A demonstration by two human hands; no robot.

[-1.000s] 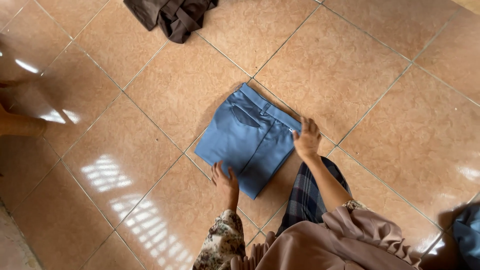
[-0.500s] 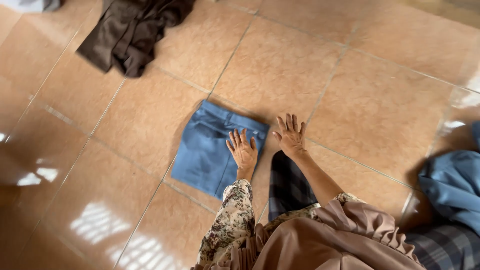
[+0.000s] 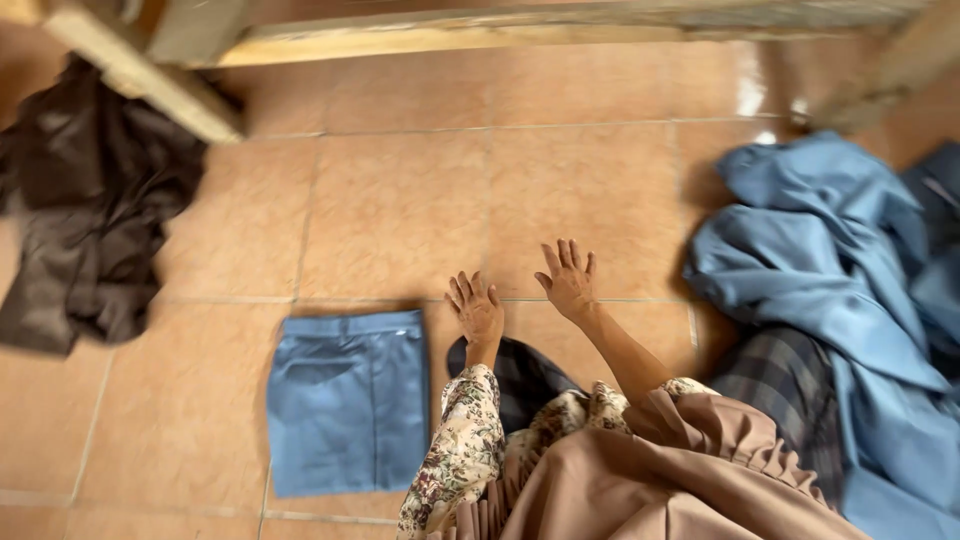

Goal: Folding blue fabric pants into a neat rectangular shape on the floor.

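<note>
With the folded blue cotton trousers (image 3: pixel 347 400) flat on the floor tiles left of me, my left hand (image 3: pixel 477 310) and right hand (image 3: pixel 569 283) hover empty, fingers spread; next item likely the crumpled blue garment heap (image 3: pixel 830 270).

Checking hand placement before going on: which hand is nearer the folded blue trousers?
Left. The left hand hovers open just right of the folded blue trousers, near their top corner. The right hand is farther right, over bare tile floor.
</note>
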